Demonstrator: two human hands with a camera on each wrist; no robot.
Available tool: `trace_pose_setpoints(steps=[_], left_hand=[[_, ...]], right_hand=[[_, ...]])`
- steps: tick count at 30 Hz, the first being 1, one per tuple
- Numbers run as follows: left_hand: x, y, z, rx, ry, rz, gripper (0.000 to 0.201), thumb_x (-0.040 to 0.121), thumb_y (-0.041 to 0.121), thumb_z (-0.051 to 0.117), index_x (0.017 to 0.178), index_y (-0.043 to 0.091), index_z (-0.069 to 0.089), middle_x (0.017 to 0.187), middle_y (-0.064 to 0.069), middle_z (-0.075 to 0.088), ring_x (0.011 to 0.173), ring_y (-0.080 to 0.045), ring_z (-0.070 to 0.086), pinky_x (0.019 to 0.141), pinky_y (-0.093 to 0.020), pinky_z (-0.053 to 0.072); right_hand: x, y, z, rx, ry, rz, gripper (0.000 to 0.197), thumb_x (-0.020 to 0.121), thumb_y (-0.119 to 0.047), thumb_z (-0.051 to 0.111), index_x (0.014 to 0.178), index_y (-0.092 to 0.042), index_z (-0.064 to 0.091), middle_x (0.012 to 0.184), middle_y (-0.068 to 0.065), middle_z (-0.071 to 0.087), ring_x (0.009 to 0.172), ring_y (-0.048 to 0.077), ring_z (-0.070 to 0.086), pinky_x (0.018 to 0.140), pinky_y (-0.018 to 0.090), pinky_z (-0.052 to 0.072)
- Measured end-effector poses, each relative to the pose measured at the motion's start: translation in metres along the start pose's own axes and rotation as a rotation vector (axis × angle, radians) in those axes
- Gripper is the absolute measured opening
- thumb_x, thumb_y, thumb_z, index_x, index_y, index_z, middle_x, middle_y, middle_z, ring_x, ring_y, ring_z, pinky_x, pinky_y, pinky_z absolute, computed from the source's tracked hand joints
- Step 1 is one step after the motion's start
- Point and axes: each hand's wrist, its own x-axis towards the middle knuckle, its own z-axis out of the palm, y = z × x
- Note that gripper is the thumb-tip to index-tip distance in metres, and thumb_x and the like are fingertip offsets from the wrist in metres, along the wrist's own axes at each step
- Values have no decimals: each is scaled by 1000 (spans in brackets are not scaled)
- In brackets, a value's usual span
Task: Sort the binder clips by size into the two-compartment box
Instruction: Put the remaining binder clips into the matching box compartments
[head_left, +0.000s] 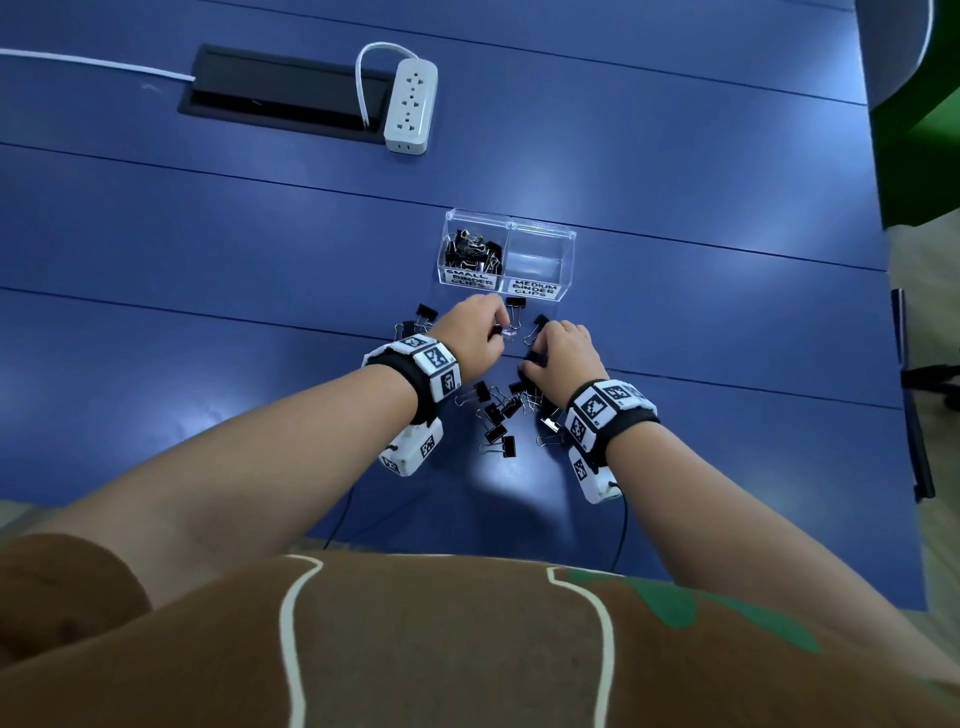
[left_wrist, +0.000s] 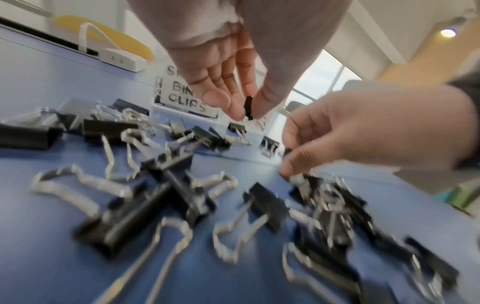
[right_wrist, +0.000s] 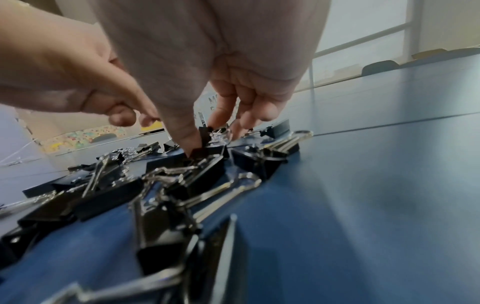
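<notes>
Broad blue tabletop first, bearing the clear plastic two-compartment box as landmark: its left cell, labelled for small clips, already packed with black clips, its right cell, labelled medium, bare. Just in front of the box, toward the person, a loose scatter of black steel binder clips with silver wire handles, mixed sizes, some tangled by their loops. Probably light and rigid, springy at the jaw, slick on the painted body; likely best taken across the folded black body or by a wire loop, and lifted singly lest linked handles drag a neighbour along. Closer to the box than the scatter, the left hand, thumb and forefinger pinched together on one small black binder clip, held off the table with the other fingers loosely extended. Slightly farther from the box and to its right side, the right hand, fingertips lowered into the heap and closing on a black clip body resting among others; whether firmly gripped, cannot tell.
</notes>
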Motion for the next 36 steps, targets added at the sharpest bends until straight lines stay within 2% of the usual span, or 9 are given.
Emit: trace_pose_setpoints(steps=[3,7,10,14,20,25,28,31,36], left_hand=[[15,0,-20,-45,145,-39,12,84,7,53,95,12,57,85,3,49,70,-15,48,67,-30,45],[38,-2,-50,-36,250,-84,16,85,5,54,99,11,59,93,0,52,78,-16,48,74,-27,44],[46,-5,-64,22,182,-131,24,85,3,53,107,10,60,103,-8,61,91,-24,57,82,-30,47],[39,-10,-69,37,151,-112,35,82,-1,52,114,12,61,117,-11,60,104,-25,58,90,-28,46],[6,-37,-70,54,205,-84,26,81,2,55,103,12,63,111,-10,59,104,-23,56,89,-30,45],[-23,-73,-60,133,125,-159,18,80,5,57,93,14,66,101,-10,58,98,-27,57,84,-28,42],[-36,-85,-52,160,35,-195,23,83,11,61,105,16,66,107,-13,55,100,-29,56,88,-32,44],[-41,-87,-48,99,7,-211,32,84,12,63,115,19,65,108,-12,50,98,-28,56,90,-31,44],[-42,-80,-45,36,-83,-145,43,79,13,72,120,25,64,109,-5,46,93,-20,53,91,-32,48]], right_hand=[[-2,-2,-4,52,-10,-17,7,82,-12,57,83,-12,50,90,6,56,87,25,51,74,32,44],[6,-12,-20,259,114,14,7,83,-14,61,85,-16,55,81,0,62,72,17,58,71,28,50],[24,-30,-41,330,207,-31,6,84,-14,61,89,-12,58,80,-1,59,71,14,53,71,25,48],[56,-58,-56,269,204,-87,8,83,-15,59,92,-15,60,77,-4,56,71,14,51,66,22,39],[76,-77,-55,152,169,-121,19,87,-14,52,106,-13,58,89,-1,59,80,15,52,73,26,40],[49,-77,-20,78,40,-219,22,88,-8,49,103,-16,63,95,2,64,74,13,55,73,27,49],[34,-66,8,-43,-101,-270,30,89,-9,50,112,-18,65,107,8,59,97,23,56,91,35,50],[24,-50,15,-29,-126,-205,36,88,-7,50,119,-19,61,108,11,53,112,30,48,99,39,45],[9,-33,6,83,-7,-123,35,87,-7,49,119,-20,59,101,6,50,98,24,51,86,32,46]])
